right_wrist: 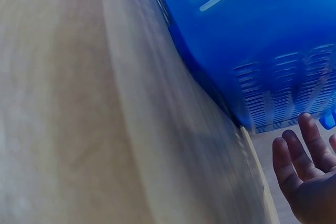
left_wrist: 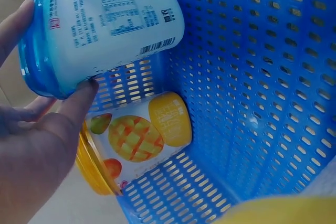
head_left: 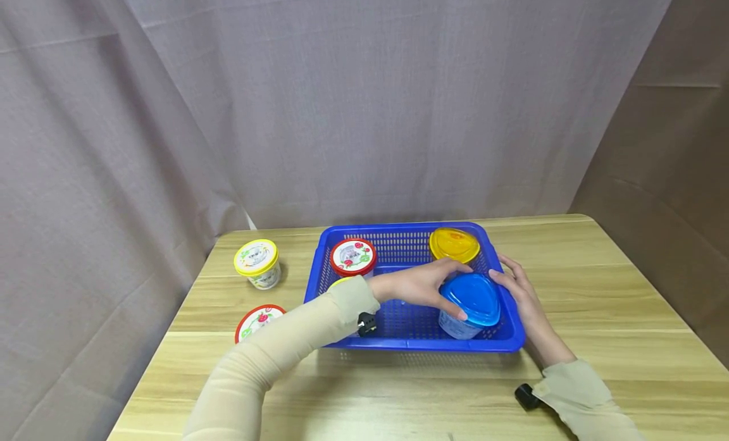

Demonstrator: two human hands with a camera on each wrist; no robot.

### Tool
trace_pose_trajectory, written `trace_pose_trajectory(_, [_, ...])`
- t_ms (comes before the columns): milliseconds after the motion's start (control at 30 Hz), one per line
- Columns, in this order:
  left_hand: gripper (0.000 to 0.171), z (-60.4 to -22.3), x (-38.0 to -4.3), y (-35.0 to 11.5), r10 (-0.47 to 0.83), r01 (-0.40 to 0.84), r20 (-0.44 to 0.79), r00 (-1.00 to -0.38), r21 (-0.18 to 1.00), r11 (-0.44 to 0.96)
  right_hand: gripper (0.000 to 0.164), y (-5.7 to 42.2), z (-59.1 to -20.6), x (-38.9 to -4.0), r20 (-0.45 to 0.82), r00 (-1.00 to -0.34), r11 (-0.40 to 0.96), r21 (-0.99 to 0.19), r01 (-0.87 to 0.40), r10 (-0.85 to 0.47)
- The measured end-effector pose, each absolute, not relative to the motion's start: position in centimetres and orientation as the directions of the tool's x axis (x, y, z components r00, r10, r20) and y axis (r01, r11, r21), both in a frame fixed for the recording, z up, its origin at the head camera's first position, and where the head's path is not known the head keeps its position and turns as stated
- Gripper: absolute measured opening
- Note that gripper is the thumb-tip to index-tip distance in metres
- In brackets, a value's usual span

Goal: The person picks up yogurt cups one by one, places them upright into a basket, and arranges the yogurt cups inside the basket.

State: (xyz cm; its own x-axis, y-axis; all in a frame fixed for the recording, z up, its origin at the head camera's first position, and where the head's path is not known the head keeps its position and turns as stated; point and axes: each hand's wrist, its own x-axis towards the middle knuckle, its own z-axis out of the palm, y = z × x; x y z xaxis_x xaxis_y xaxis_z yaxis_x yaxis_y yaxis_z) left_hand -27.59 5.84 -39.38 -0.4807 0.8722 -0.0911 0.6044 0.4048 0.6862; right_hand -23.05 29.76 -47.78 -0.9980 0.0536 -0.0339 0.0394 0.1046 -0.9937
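A plastic tub with a blue lid point(head_left: 471, 298) stands at the right front inside the blue basket point(head_left: 421, 345). My left hand point(head_left: 418, 285) grips it around the lid, thumb on the near side and fingers on the far side. In the left wrist view, printed text and a barcode cover the tub's pale wall point(left_wrist: 118, 22). Behind it sits an orange-lidded tub point(head_left: 454, 245) with mango pictures on its side. My right hand point(head_left: 528, 308) is at the basket's right rim, thumb by the edge and fingers extended outside, as the right wrist view also shows.
A red-lidded tub point(head_left: 353, 256) occupies the basket's left back; a yellow lid point(head_left: 340, 282) is mostly hidden by my left sleeve. Left of the basket, a yellow-lidded tub point(head_left: 257, 264) and a partly covered red-lidded tub point(head_left: 257, 319) stand on the wooden table point(head_left: 398, 397). Grey curtain hangs behind.
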Motion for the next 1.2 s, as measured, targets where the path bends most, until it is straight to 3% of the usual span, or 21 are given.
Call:
trace_pose_trajectory(267, [0.085,-39.3,-27.7,5.7,0.872,0.576,-0.115,-0.476,0.708,0.407,0.071,29.6,-47.6,-22.9,-0.068,-0.997,0.09,-0.993,0.072,0.044])
trace_pose_trajectory(867, [0.092,-38.3,-27.9,5.9,0.89,0.649,-0.111,-0.441,0.645,0.403,0.069,29.6,-47.5,-22.8,-0.069,-0.997,0.049,-0.996,0.071,0.032])
trace_pose_trajectory(1200, [0.084,-36.8,-27.9,5.3,0.875,0.663,-0.07,-0.479,0.624,0.412,0.063,29.7,-47.6,-22.6,-0.053,-0.998,0.01,-0.999,0.053,0.028])
